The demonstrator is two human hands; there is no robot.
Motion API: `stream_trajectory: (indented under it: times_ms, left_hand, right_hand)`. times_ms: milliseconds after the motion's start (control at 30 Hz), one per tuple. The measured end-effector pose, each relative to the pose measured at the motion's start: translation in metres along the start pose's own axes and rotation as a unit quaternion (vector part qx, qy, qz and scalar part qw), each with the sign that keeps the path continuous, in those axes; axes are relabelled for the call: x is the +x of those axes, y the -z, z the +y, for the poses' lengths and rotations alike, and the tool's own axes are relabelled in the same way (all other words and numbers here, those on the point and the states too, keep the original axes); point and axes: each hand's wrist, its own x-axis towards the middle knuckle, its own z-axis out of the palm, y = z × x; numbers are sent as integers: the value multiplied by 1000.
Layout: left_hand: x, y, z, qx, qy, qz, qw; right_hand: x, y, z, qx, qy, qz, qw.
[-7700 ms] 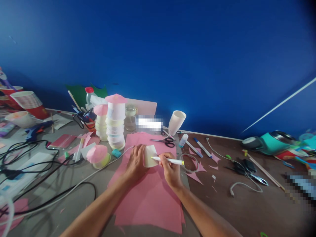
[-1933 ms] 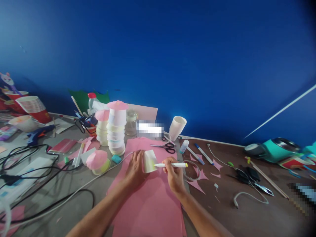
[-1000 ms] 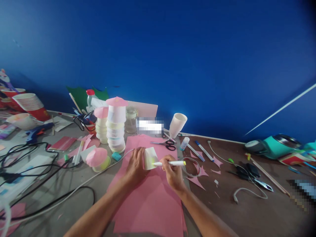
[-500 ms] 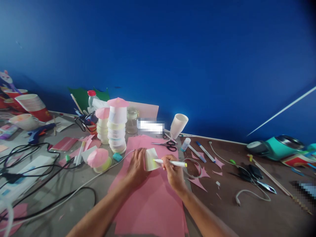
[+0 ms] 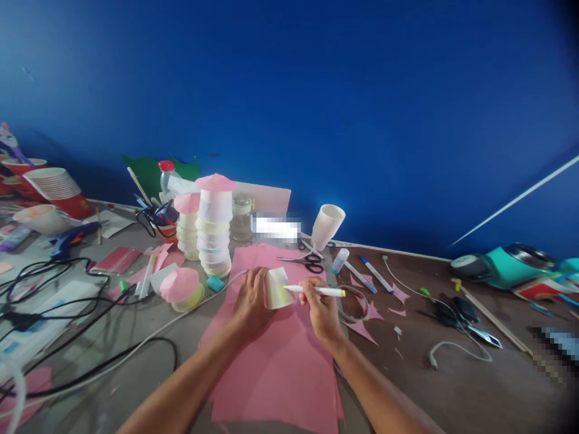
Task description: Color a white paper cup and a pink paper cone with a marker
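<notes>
A blue wall (image 5: 289, 108) rose beyond the left hand (image 5: 251, 298) and the right hand (image 5: 322, 310), and a table (image 5: 479, 398), grey at the left and brown at the right, spread beneath them. A long pink sheet (image 5: 271, 380) lay under both hands, running toward the person. Well off past the right hand, a teal vessel (image 5: 502, 265) lay on its side. Beyond the left hand and a little to its left stood a tall stack of white and pale yellow cups (image 5: 215, 232) with a pink cone top, and just left of that a shorter stack (image 5: 187, 226) topped the same way.

The hands were apart from each other: the left lay palm down, fingers extended along the near paper's left edge, and the right was closed round a white marker. Beyond the right hand leaned a white cup (image 5: 326, 228); short of it lay black-handled scissors (image 5: 309, 260). A pixelated white patch (image 5: 275, 228) beyond the hands may have been a label, but any lettering was too blurred to read.

The pale paper (image 5: 275, 289) sat between the hands, streaked yellow-green. The white marker (image 5: 319, 291), yellow at its rear end, pointed left, its tip at the streak.
</notes>
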Motion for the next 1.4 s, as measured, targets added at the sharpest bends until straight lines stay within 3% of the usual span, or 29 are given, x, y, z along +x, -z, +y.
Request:
stream_trajectory:
  times_ms: [567, 767, 933, 1100, 1233, 1400]
  left_hand:
    - [2, 1, 3, 13, -2, 3, 1000]
    - [3, 1, 3, 8, -2, 5, 1000]
    - [4, 0, 2, 25, -6, 17, 1000]
    - [3, 0, 2, 23, -4, 8, 1000]
    - [3, 0, 3, 17, -1, 11, 1000]
    - [2, 0, 3, 27, -5, 7, 1000]
  right_hand:
    - [-4, 0, 0, -19, 10, -44, 999]
    - [-4, -2, -1, -23, 14, -19, 999]
    - [-4, 0, -3, -28, 7, -60, 998]
    - [-4, 3, -3, -20, 20, -40, 999]
    - [-5, 3, -2, -32, 19, -67, 997]
    - [-4, 1, -4, -13, 9, -24, 1000]
